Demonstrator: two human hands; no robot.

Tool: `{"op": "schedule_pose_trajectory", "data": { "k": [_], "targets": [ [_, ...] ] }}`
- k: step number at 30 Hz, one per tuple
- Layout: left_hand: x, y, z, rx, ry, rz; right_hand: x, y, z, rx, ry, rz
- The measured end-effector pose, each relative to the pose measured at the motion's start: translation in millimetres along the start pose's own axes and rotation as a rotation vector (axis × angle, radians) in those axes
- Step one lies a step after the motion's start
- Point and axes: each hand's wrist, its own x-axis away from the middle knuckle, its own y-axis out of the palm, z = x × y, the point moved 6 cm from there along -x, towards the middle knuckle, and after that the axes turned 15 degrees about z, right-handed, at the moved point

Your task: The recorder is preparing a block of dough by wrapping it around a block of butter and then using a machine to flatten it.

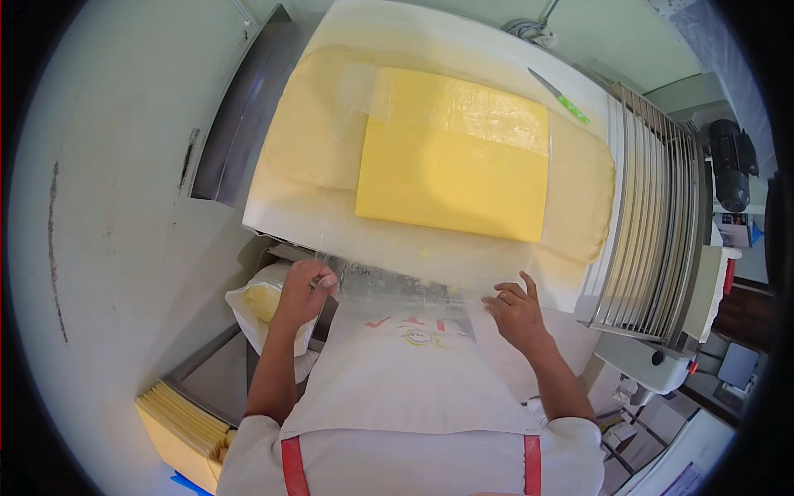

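Note:
My left hand (304, 291) pinches one corner of a clear plastic sheet (397, 285), and my right hand (517, 312) grips the other side, some fingers raised. The sheet stretches between them above my apron, below the work surface's front edge (281, 235). Beyond it, a yellow rectangular slab (451, 178) lies on a wide layer of pale dough (579, 198). A translucent strip crosses the slab's upper left corner, and the slab's top part looks glossy. A green-handled knife (559, 95) rests at the back right.
A metal grid of bars (641, 215) borders the surface at right, with a black motor (728, 165) beyond. A dark metal panel (236, 107) stands at back left. Below left are an open white bag (252, 306) and yellow stacked sheets (174, 434), beside a pale wall.

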Motion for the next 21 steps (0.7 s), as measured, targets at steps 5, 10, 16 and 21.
{"op": "schedule_pose_trajectory", "data": {
  "k": [5,10,16,21],
  "targets": [
    [-91.3,-42.3,8.9,-0.050,0.188,0.373,-17.7,-42.6,7.7,-0.242,0.181,0.243],
    [-246.2,-27.2,59.9,-0.174,0.570,0.563,-91.4,-68.3,73.4,-0.144,0.304,0.375],
    [-344.2,-13.9,101.5,-0.094,0.857,0.470,-233.3,-47.5,114.1,-0.088,0.204,0.445],
    [-419.7,-14.1,98.4,0.076,0.430,0.499,-287.9,-30.1,175.4,-0.040,0.183,0.163]
  ]
}}
